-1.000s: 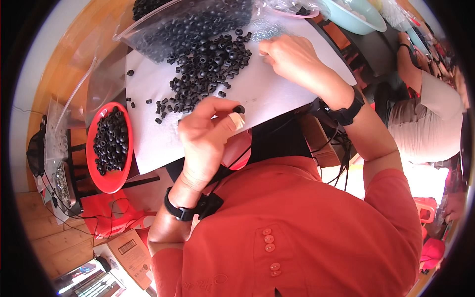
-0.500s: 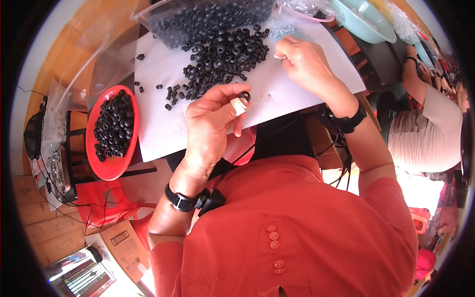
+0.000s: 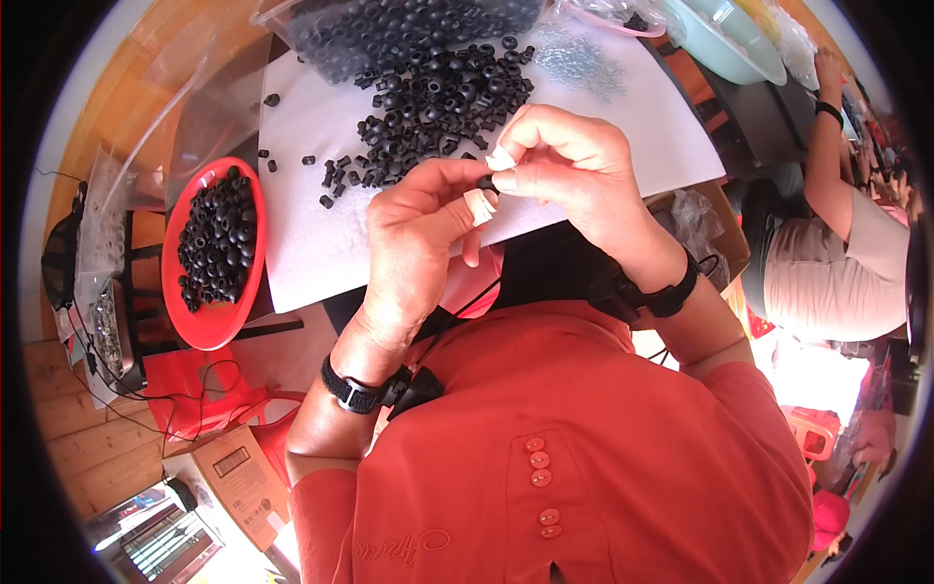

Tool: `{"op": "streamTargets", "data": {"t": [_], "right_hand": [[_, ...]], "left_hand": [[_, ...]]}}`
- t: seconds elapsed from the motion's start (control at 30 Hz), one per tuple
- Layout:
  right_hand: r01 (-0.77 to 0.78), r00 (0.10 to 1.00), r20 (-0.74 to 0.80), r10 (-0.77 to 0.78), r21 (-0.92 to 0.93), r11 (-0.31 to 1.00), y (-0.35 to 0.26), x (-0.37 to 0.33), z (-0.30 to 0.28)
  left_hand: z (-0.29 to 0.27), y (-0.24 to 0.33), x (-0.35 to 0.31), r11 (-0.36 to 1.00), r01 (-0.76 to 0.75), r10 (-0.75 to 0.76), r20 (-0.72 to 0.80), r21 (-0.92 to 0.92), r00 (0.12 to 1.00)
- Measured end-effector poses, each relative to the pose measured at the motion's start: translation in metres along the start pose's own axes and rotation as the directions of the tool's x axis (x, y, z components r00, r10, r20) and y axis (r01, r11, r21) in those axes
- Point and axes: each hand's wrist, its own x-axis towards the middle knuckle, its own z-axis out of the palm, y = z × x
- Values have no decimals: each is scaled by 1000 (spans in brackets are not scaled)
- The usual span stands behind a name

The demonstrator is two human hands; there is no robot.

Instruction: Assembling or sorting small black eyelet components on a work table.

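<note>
My left hand [image 3: 413,229] pinches a small black ring-shaped part [image 3: 486,183] between thumb and forefinger; white tape wraps the thumb. Against that part my right hand [image 3: 579,161] brings its thumb and taped forefinger together. Whatever sits between the right fingertips is too small or hidden to make out. Just beyond both hands a heap of small black parts [image 3: 428,122], some rounded and some tube-like, spreads over the white tabletop [image 3: 321,253]. Right of the heap lies a patch of tiny shiny silvery pieces [image 3: 579,66].
A clear plastic bin [image 3: 341,68] of black parts stands at the far edge. On the left a red oval tray [image 3: 222,331] holds more of them. A pale green basin [image 3: 725,49] stands far right. Another person [image 3: 827,263] sits to the right, one arm reaching forward.
My right hand has come from the silvery pieces to the black part in my left hand. The left hand stays almost in place. The other person's arm has reached farther forward.
</note>
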Motion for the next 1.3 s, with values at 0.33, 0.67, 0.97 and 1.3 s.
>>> {"op": "streamTargets", "data": {"t": [0.33, 0.67, 0.97, 1.3], "right_hand": [[-127, 990, -50, 129, 46, 991, 2, -5, 3], [198, 971, -86, -224, -247, 949, 15, -21, 16], [105, 986, 162, -51, -350, 931, -15, -33, 10], [47, 999, 16, -49, -675, 736, -36, 19, -17]], "left_hand": [[-3, -1, -1, 1000, 11, -11, 13, -26, 1000], [-5, -2, -1, 997, -55, 56, 25, -61, 998], [-9, 0, -2, 975, 4, 3, 32, -222, 999], [-19, -4, 1, 928, 29, 10, 104, -371, 994]]}}
